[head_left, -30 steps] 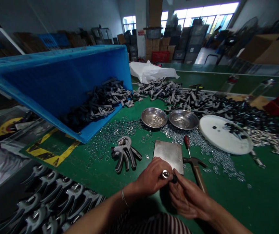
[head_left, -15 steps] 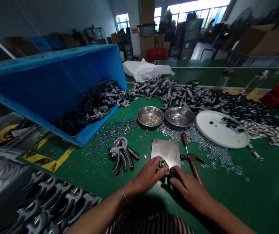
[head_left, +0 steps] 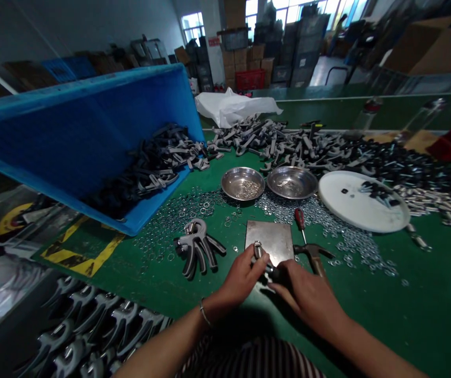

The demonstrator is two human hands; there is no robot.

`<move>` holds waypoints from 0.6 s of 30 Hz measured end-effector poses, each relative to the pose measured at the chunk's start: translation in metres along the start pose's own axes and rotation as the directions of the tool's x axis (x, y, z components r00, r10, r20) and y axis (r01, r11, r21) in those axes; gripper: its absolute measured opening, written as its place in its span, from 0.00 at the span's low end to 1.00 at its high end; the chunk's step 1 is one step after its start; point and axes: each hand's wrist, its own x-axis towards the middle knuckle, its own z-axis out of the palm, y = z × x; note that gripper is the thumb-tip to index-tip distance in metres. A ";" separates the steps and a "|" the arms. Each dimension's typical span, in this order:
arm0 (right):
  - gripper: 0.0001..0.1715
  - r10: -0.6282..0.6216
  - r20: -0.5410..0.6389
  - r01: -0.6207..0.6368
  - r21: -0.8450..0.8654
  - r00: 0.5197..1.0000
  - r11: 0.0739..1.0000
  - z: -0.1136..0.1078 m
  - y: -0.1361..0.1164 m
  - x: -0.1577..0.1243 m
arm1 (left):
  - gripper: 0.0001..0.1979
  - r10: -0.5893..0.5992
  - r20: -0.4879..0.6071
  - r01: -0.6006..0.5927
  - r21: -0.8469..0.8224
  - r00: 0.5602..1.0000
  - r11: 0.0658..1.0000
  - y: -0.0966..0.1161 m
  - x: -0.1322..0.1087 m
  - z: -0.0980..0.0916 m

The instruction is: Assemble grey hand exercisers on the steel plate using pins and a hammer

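My left hand (head_left: 241,277) is closed around a metal coil spring (head_left: 258,249), whose upper end sticks out above the thumb. Against it, my right hand (head_left: 307,291) pinches a small dark part (head_left: 274,271), mostly covered by the fingers. Both hands meet over the near edge of a square metal plate (head_left: 270,234). To the right of the plate lie a hammer (head_left: 315,258) and a red-handled screwdriver (head_left: 299,220). Grey-and-black hand grips (head_left: 199,248) with a spring rest on the table left of my hands.
Two steel bowls (head_left: 243,197) (head_left: 292,195) and a white oval tray (head_left: 361,218) stand beyond the plate among loose washers (head_left: 351,247). A tipped blue crate (head_left: 130,223) spills grey handles. Finished-looking grips (head_left: 121,317) fill a bin at lower left.
My left hand has tilted so more of the spring shows. My right hand has turned and closed in on the dark part beside it. The view has shifted slightly.
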 end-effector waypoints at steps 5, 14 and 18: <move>0.38 0.056 0.390 -0.207 0.355 0.919 0.912 0.009 -0.004 -0.004 | 0.11 0.242 0.172 -0.255 0.053 0.955 0.966 0.006 -0.001 -0.008; 0.29 0.143 0.253 -0.225 0.330 0.957 0.917 0.000 -0.005 0.002 | 0.10 0.174 0.014 -0.174 0.032 0.985 0.984 0.007 -0.001 0.006; 0.30 0.114 0.233 -0.200 0.388 0.966 0.900 -0.001 -0.006 0.003 | 0.05 0.389 0.067 -0.395 0.167 0.919 0.903 0.007 -0.001 0.009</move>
